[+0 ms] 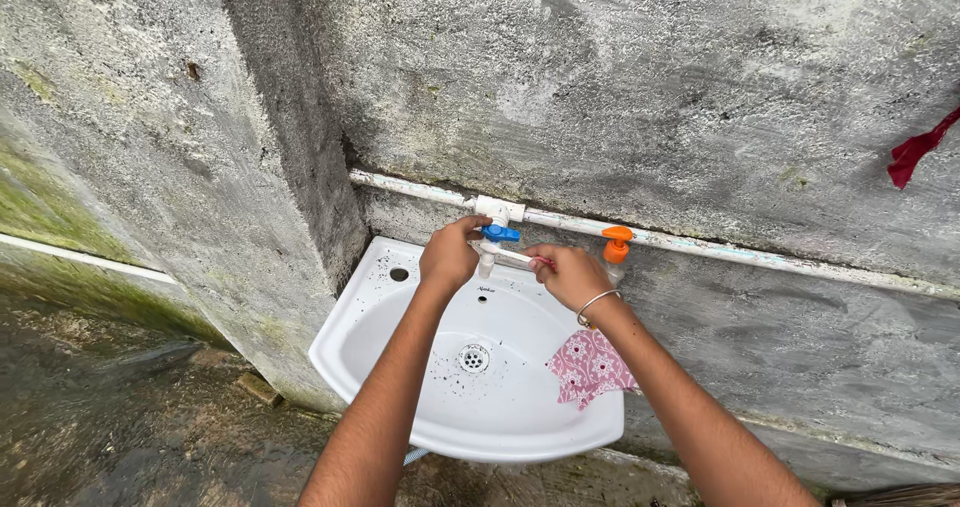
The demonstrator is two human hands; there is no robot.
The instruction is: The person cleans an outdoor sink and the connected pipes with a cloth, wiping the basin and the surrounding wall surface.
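Observation:
My left hand (pixel 452 253) grips the blue handle (pixel 500 233) of a white tap mounted above a white wall basin (pixel 380 327). My right hand (pixel 572 275), with a metal bangle on the wrist, holds a thin white stick with a pinkish end, like a toothbrush (pixel 512 258), under the tap's spout. A pink patterned cloth (pixel 590 367) lies draped over the basin's right rim, just below my right forearm. The basin's drain (pixel 474 358) sits in the middle, with dark specks around it.
A white pipe (pixel 720 251) runs along the rough grey concrete wall. A second tap with an orange handle (pixel 617 240) sits right of my hand. A red rag (pixel 915 151) hangs at the far right. Mossy wet ground lies lower left.

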